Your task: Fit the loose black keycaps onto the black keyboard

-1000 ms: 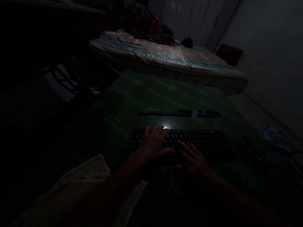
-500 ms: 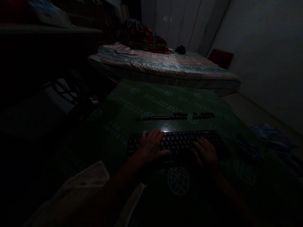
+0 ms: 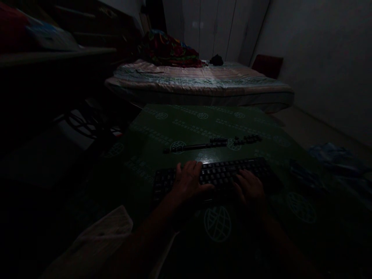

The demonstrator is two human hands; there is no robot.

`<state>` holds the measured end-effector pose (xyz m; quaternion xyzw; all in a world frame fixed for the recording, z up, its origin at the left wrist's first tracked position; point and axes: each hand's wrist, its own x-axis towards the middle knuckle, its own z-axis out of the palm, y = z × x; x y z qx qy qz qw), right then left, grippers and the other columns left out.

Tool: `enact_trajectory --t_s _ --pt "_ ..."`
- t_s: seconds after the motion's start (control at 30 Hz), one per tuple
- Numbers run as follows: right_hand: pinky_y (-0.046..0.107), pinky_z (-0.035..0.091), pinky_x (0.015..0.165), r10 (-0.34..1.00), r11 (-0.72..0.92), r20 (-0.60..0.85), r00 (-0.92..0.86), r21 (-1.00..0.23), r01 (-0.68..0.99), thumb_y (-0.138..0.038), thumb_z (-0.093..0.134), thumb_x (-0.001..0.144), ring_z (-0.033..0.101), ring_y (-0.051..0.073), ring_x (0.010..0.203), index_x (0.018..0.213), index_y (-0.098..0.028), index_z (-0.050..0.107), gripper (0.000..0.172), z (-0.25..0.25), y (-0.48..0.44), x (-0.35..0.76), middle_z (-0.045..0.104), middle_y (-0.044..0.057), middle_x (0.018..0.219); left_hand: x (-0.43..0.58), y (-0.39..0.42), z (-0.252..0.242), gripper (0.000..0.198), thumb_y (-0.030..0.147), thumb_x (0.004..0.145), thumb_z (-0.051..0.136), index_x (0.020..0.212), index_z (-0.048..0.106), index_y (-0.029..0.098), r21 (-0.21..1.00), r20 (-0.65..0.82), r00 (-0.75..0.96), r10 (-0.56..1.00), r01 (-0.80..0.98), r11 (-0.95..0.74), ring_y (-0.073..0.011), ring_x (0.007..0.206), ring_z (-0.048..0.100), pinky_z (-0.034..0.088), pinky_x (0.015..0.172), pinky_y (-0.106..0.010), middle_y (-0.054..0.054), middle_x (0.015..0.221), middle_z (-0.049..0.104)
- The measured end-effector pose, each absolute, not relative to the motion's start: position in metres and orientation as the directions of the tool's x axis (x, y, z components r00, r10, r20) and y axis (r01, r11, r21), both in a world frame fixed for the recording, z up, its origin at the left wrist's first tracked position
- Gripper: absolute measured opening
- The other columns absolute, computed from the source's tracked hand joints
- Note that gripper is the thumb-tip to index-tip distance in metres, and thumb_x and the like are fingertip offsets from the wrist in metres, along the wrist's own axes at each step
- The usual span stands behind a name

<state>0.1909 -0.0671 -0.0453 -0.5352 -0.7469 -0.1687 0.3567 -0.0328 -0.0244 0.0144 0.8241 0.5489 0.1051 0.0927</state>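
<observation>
A black keyboard [image 3: 221,176] lies on a green table [image 3: 139,135] printed with white globes and lettering. Over its left part rests my left hand [image 3: 188,180], fingers stretched across the keys and thumb out to the right. My right hand [image 3: 250,188] is on the right half, its fingers spread and slightly bent over the keys. Neither hand holds anything. Behind the keyboard lies a row of loose black keys [image 3: 252,138], with a long dark bar [image 3: 194,147] in line with it. The room is dim, so fine detail is lost.
A pale cloth [image 3: 113,224] is under my left forearm. Dark crumpled fabric [image 3: 305,174] lies at the table's right side. Beyond the table stands a bed [image 3: 203,83] with a red flowered blanket [image 3: 171,50]. A shelf [image 3: 58,56] juts in at the left.
The view has tilted and shifted slightly. My left hand has moved a little to the right over the keys; my right hand stays almost in place on the keyboard.
</observation>
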Motion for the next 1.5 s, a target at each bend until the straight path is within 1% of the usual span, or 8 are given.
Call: enact_trajectory --t_s 0.17,0.37,0.6,0.73,0.83,1.03,1.2,1.5 --pt "0.047 0.047 0.09 0.679 0.38 0.716 -0.161 -0.155 0.912 -0.026 0.048 0.09 0.056 0.027 0.107 0.105 -0.014 0.057 0.021 -0.046 -0.066 0.191 0.062 0.015 0.109 -0.03 -0.017 0.02 0.063 0.055 0.069 0.066 0.118 0.048 0.02 0.295 -0.033 0.374 0.927 0.89 -0.348 -0.0318 0.123 0.043 0.017 0.105 -0.062 -0.012 0.128 0.053" --pt "0.047 0.046 0.088 0.668 0.382 0.726 -0.162 -0.148 0.912 -0.026 0.048 0.09 0.057 0.028 0.106 0.104 -0.013 0.058 0.022 -0.049 -0.064 0.191 0.063 0.016 0.108 -0.032 -0.009 0.02 0.071 0.056 0.066 0.069 0.122 0.046 0.02 0.33 -0.079 0.418 0.905 0.868 -0.372 -0.0324 0.125 0.043 0.015 0.106 -0.061 -0.014 0.132 0.051" --pt "0.047 0.046 0.089 0.658 0.386 0.736 -0.16 -0.147 0.911 -0.027 0.048 0.09 0.056 0.028 0.107 0.107 -0.013 0.056 0.023 -0.053 -0.065 0.192 0.062 0.016 0.109 -0.035 -0.01 0.015 0.068 0.055 0.066 0.069 0.119 0.048 0.018 0.32 -0.013 0.427 0.904 0.858 -0.401 -0.0314 0.116 0.049 0.019 0.106 -0.058 -0.012 0.123 0.058" --pt "0.047 0.045 0.091 0.671 0.385 0.728 -0.142 -0.178 0.906 -0.026 0.05 0.09 0.055 0.027 0.11 0.11 -0.014 0.056 0.024 -0.055 -0.066 0.193 0.061 0.016 0.112 -0.036 -0.012 0.013 0.069 0.056 0.067 0.069 0.121 0.047 0.02 0.322 -0.006 0.429 0.903 0.856 -0.405 -0.0309 0.119 0.047 0.017 0.106 -0.057 -0.012 0.127 0.055" --pt "0.047 0.045 0.091 0.681 0.386 0.72 -0.137 -0.193 0.902 -0.027 0.049 0.09 0.055 0.028 0.11 0.11 -0.015 0.056 0.025 -0.055 -0.066 0.193 0.062 0.016 0.112 -0.037 -0.012 0.011 0.072 0.058 0.066 0.069 0.122 0.046 0.02 0.311 0.016 0.44 0.898 0.851 -0.423 -0.031 0.119 0.047 0.02 0.106 -0.055 -0.013 0.128 0.055" --pt "0.048 0.046 0.09 0.667 0.392 0.733 -0.134 -0.192 0.9 -0.025 0.048 0.09 0.056 0.028 0.109 0.109 -0.013 0.056 0.024 -0.053 -0.065 0.192 0.062 0.016 0.11 -0.038 -0.012 0.012 0.071 0.058 0.068 0.068 0.123 0.046 0.019 0.283 0.015 0.445 0.895 0.857 -0.431 -0.0311 0.116 0.049 0.024 0.104 -0.052 -0.013 0.127 0.056" --pt "0.047 0.047 0.089 0.658 0.391 0.74 -0.138 -0.18 0.903 -0.026 0.048 0.09 0.056 0.027 0.109 0.11 -0.014 0.056 0.024 -0.054 -0.065 0.193 0.062 0.016 0.111 -0.038 -0.012 0.012 0.068 0.059 0.068 0.067 0.121 0.049 0.021 0.276 0.03 0.445 0.895 0.857 -0.435 -0.0311 0.116 0.049 0.025 0.103 -0.051 -0.012 0.125 0.057" --pt "0.046 0.048 0.089 0.652 0.379 0.747 -0.125 -0.18 0.908 -0.026 0.05 0.089 0.056 0.026 0.107 0.108 -0.016 0.057 0.022 -0.051 -0.064 0.192 0.063 0.014 0.109 -0.038 -0.011 0.009 0.067 0.06 0.07 0.064 0.12 0.049 0.018 0.267 0.062 0.463 0.884 0.846 -0.462 -0.0304 0.114 0.05 0.027 0.102 -0.049 -0.012 0.123 0.058"
